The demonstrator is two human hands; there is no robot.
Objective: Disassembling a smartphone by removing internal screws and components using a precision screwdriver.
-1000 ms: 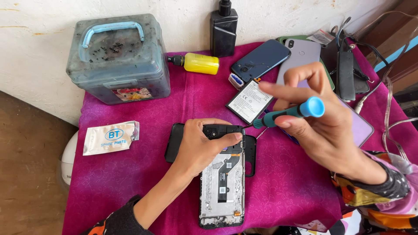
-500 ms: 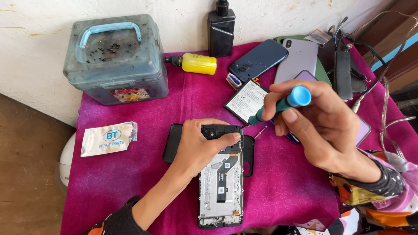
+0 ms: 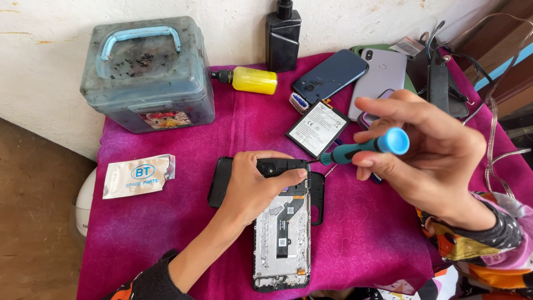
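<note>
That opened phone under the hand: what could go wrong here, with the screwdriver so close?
The screwdriver in the right hand points its tip toward the opened phone; a slip might scratch its bare insides. The left hand holds only the top end, so the phone could shift on the pink cloth. The loose battery lies near the tool and might get poked.

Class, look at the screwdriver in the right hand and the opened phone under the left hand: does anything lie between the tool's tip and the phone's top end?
Nothing visible blocks it. The screwdriver in the right hand points its tip at the opened phone, close to the left hand's fingertips gripping the top. The loose battery lies just behind the tip, off that line.
</note>
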